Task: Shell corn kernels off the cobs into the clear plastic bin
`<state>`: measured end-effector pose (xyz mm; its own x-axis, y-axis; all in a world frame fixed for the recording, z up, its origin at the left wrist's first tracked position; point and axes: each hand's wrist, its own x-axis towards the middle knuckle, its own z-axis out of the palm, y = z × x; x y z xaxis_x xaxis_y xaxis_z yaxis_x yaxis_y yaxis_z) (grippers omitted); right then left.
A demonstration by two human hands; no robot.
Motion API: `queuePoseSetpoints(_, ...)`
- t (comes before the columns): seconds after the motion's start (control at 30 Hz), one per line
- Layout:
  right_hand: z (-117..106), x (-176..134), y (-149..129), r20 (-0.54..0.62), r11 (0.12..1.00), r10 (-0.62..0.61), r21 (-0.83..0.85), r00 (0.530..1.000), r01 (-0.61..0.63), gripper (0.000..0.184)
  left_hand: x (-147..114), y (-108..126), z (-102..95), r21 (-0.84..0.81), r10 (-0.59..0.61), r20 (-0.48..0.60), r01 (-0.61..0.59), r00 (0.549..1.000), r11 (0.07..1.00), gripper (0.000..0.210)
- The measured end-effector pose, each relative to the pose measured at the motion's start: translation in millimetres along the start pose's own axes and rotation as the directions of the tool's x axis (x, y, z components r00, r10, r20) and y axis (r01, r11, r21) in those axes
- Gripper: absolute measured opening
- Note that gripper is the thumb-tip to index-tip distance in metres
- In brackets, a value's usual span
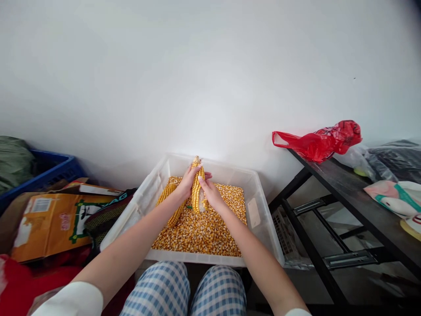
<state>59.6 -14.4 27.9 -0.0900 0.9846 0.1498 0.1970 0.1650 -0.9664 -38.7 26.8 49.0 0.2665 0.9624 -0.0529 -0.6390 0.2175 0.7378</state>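
Observation:
Above a translucent plastic bin [268, 228], both of my hands are around a yellow ear of corn [196, 193] that stands nearly upright. My left hand [188, 181] wraps its upper left side with the fingers closed. On its right side, my right hand [211, 193] grips with the thumb pressed on the kernels. A patch of the ear's lower right side shows pale cob. Loose corn kernels [204, 235] cover the bin's floor. More whole ears of corn [174, 216] lie on the kernels at the left, partly hidden by my left forearm.
At the left are a blue crate [62, 169], an orange cardboard box [49, 224] and a dark mesh bag [108, 215]. A black metal-framed table [348, 184] stands at the right, bearing a red plastic bag [320, 142]. The white wall [204, 79] rises behind the bin.

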Motion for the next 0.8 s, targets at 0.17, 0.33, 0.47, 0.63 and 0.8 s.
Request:
queuePoseSetpoints(0.17, 4, -3, 4, 0.002, 0.999, -0.024, 0.048, 1.000, 0.024, 0.053, 5, -7, -3.6, 0.102, -0.066, 0.078, 0.058, 0.995, 0.993, 0.047)
queuePoseSetpoints(0.33, 3, 1, 14, -0.155, 0.985, 0.061, 0.168, 0.986, -0.035, 0.050, 6, -11, -11.5, 0.310, 0.085, 0.115, -0.117, 0.990, 0.944, 0.043)
queuePoseSetpoints(0.47, -11, 6, 22, -0.328, 0.961, 0.159, 0.266, 0.931, -0.071, 0.044, 1, -18, -24.6, 0.622, -0.042, 0.250, -0.127, 0.967, 0.772, 0.053)
queuePoseSetpoints(0.63, -17, 7, 34, -0.345, 0.909, 0.243, 0.408, 0.907, -0.088, 0.042, -4, -34, -42.8, 0.800, -0.076, 0.421, -0.330, 0.904, 0.501, 0.095)
queuePoseSetpoints(0.8, -11, 4, 48, -0.292, 0.970, 0.137, 0.236, 0.947, -0.067, 0.043, -15, -51, -48.0, 0.947, -0.064, 0.244, -0.224, 0.968, 0.231, 0.088)
